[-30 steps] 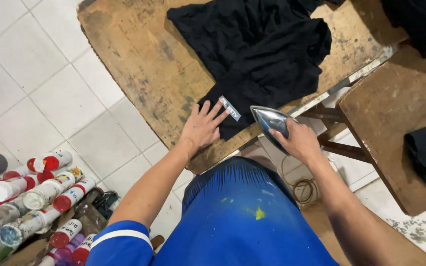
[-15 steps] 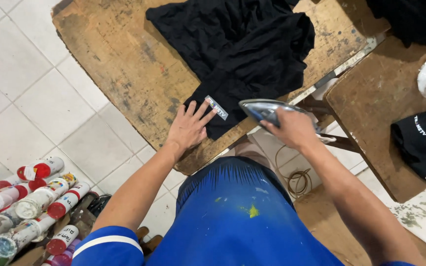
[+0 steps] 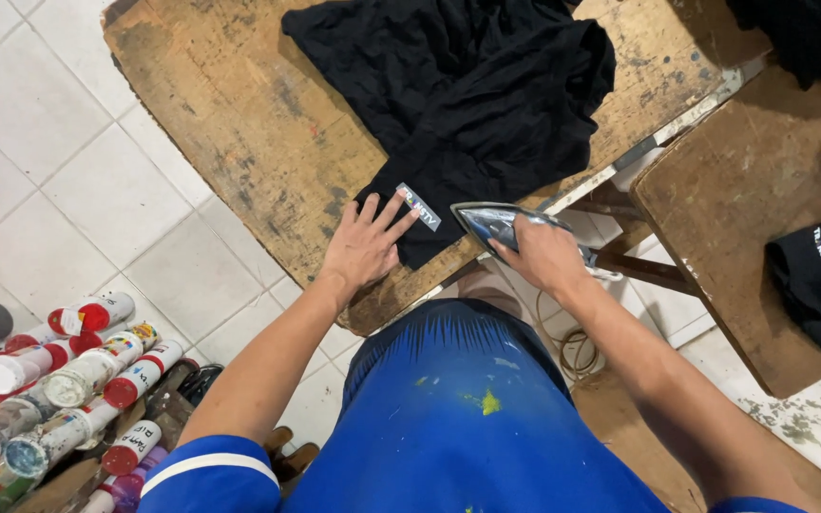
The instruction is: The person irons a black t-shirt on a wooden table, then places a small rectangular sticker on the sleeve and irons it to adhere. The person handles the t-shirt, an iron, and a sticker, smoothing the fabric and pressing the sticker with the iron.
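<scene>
The left hand (image 3: pixel 365 249), fingers spread wide, presses the black garment (image 3: pixel 467 104) near the desk (image 3: pixel 239 123) edge. Just right of those fingers, the right hand (image 3: pixel 542 255) grips the iron (image 3: pixel 488 224), nose pointing left, long axis along the edge.

A black garment (image 3: pixel 458 95) lies crumpled and unevenly folded on the worn wooden table (image 3: pixel 239 123), its lower corner reaching the table's near edge. On that corner sits a small grey rectangular label (image 3: pixel 418 207), tilted diagonally, with the left hand (image 3: pixel 365 249) spread flat just beside it, fingertips touching it. An electric iron (image 3: pixel 496 226) with a shiny metal soleplate is tilted up at the garment's near edge, gripped from above by the right hand (image 3: pixel 544 255).
</scene>
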